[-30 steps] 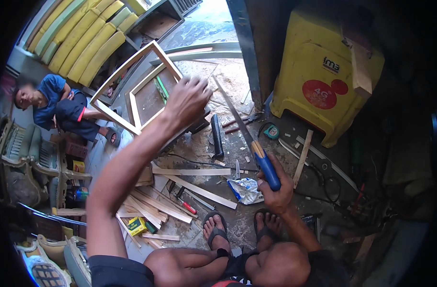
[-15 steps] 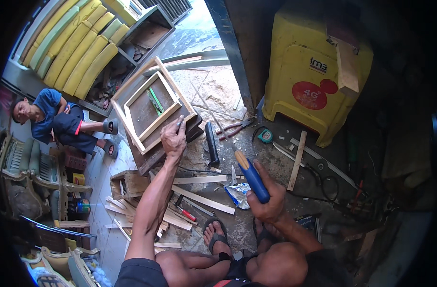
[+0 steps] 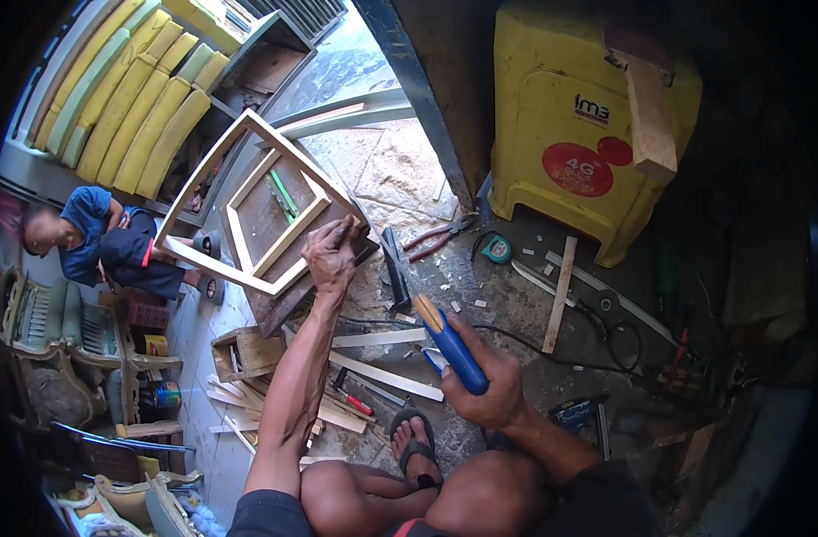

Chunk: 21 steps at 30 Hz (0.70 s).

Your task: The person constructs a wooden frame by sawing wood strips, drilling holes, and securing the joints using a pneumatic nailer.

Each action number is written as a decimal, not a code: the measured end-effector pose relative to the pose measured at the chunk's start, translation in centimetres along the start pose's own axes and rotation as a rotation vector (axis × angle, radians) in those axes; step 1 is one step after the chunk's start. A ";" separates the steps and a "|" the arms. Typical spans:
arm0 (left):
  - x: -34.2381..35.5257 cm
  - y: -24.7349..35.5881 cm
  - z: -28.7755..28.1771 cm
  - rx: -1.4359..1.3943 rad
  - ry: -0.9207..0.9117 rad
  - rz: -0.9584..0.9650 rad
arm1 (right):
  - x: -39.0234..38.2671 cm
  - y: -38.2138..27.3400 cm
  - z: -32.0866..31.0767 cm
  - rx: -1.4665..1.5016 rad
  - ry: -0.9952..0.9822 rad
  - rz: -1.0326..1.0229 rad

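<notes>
My left hand (image 3: 330, 258) is closed round the near right corner of a pale wooden frame (image 3: 216, 273), which is tilted over a dark wooden bench (image 3: 279, 315). A smaller wooden frame (image 3: 291, 234) lies on the bench top, a thin green object (image 3: 283, 197) inside it. My right hand (image 3: 491, 380) grips a saw by its blue handle (image 3: 458, 347), wood-coloured at the front end; its thin blade, seen earlier, cannot be made out now. Between the hands, a dark block-like tool (image 3: 395, 273) stands beside the bench.
Red-handled pliers (image 3: 437, 237), a teal tape measure (image 3: 496, 250), wood strips (image 3: 386, 374) and a red-handled tool (image 3: 359, 404) lie on the floor. A yellow plastic stool (image 3: 525, 116) stands at the right. A person in a blue shirt (image 3: 91, 219) sits at the left, near stacked yellow cushions (image 3: 145, 116).
The larger frame has swung left and tilted up in my left hand, while the smaller one stays on the bench. My right hand and the saw have moved slightly left and down.
</notes>
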State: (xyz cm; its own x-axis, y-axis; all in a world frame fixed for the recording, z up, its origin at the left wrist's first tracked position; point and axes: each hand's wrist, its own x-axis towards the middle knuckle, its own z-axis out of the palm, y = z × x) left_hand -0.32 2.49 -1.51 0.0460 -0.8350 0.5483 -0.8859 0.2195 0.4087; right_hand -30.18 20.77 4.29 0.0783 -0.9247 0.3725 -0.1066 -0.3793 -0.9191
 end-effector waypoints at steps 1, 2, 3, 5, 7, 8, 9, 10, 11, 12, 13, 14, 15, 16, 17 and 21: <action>0.0 0.1 0.3 -0.002 -0.002 -0.006 | -0.1 -0.1 -0.4 0.005 0.003 -0.006; 0.0 0.3 0.4 -0.007 0.006 0.015 | -0.3 -0.3 -0.8 0.007 -0.023 0.019; -0.2 0.3 0.5 0.015 0.006 0.022 | -0.6 -0.6 -1.2 0.009 -0.049 0.044; -0.4 -0.1 0.0 0.070 0.005 0.052 | -0.7 -0.9 -1.4 0.031 -0.075 0.040; -0.2 -0.1 0.3 0.089 0.014 0.067 | -0.5 -0.8 -1.8 0.053 -0.092 -0.011; -0.2 -0.1 0.3 0.096 0.015 0.082 | -0.1 -1.0 -2.2 0.057 -0.168 0.079; -0.1 0.0 0.3 0.103 0.015 0.097 | 0.7 -0.8 -2.4 0.056 -0.184 0.106; -0.1 0.1 0.4 0.086 0.003 0.063 | 1.4 -0.6 -2.6 0.054 -0.203 0.138; -0.2 0.2 0.4 0.069 -0.010 0.029 | 1.8 -0.4 -2.6 0.053 -0.223 0.170; -0.3 0.3 0.4 0.053 -0.022 -0.006 | 0.9 -0.3 -2.6 0.070 -0.163 0.166; -0.2 0.2 0.4 0.076 -0.025 0.002 | 0.6 -0.4 -2.5 0.077 -0.143 0.143; -0.2 0.1 0.3 0.099 -0.027 0.010 | 0.4 -0.6 -2.5 0.084 -0.122 0.121; -0.1 0.0 0.3 0.122 -0.030 0.018 | 0.5 -0.6 -2.4 0.091 -0.102 0.099; 0.0 0.2 0.4 0.097 -0.031 -0.007 | 1.4 -0.3 -1.8 0.080 -0.097 0.120; 0.1 0.5 0.4 0.073 -0.031 -0.033 | 1.5 -0.2 -1.6 0.075 -0.109 0.125; 0.1 0.0 0.0 0.098 -0.016 0.027 | 1.3 -0.6 -1.5 0.124 -0.075 0.067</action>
State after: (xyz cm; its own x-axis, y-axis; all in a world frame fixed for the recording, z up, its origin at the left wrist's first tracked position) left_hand -0.34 2.39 -1.47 0.0151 -0.8376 0.5461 -0.9275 0.1922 0.3205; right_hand -31.46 19.74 5.56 0.1493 -0.9412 0.3031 0.0088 -0.3052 -0.9522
